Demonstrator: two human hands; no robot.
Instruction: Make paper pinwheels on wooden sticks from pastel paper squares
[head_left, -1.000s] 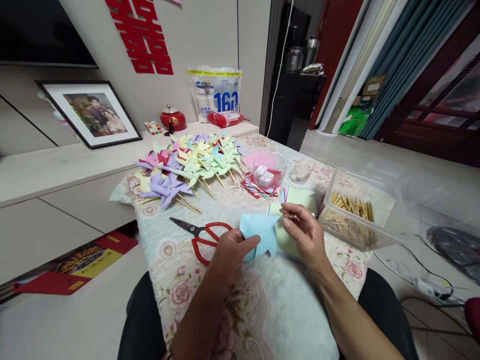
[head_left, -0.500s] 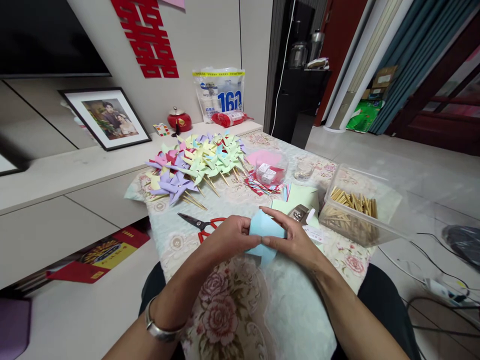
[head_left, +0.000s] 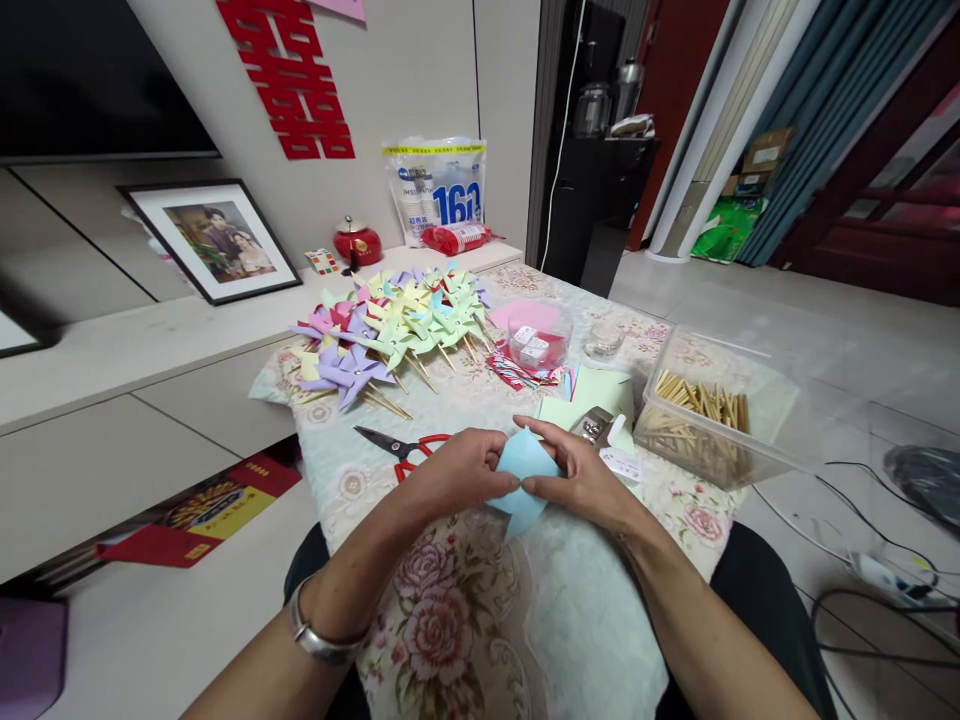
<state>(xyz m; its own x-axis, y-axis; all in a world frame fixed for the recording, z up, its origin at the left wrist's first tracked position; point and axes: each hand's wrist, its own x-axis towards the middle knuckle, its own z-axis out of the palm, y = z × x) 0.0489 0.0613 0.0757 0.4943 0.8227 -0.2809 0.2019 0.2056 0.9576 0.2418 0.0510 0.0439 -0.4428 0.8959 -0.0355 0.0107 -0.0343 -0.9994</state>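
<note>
Evidently, the left hand [head_left: 471, 468] and right hand [head_left: 585, 476] are clamping their fingers [head_left: 546, 489] on blue paper [head_left: 525, 460], apparently light, pliant and crease-prone, best held by its edges.

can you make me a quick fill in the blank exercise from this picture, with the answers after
1. The paper held between the left hand and the right hand is light ____ in colour.
2. The scissors lying near the left hand have ____ handles.
3. The large number printed on the plastic bag is ____.
4. A silver band is worn on the ____ wrist.

Missing words: blue; red; 160; left
</note>
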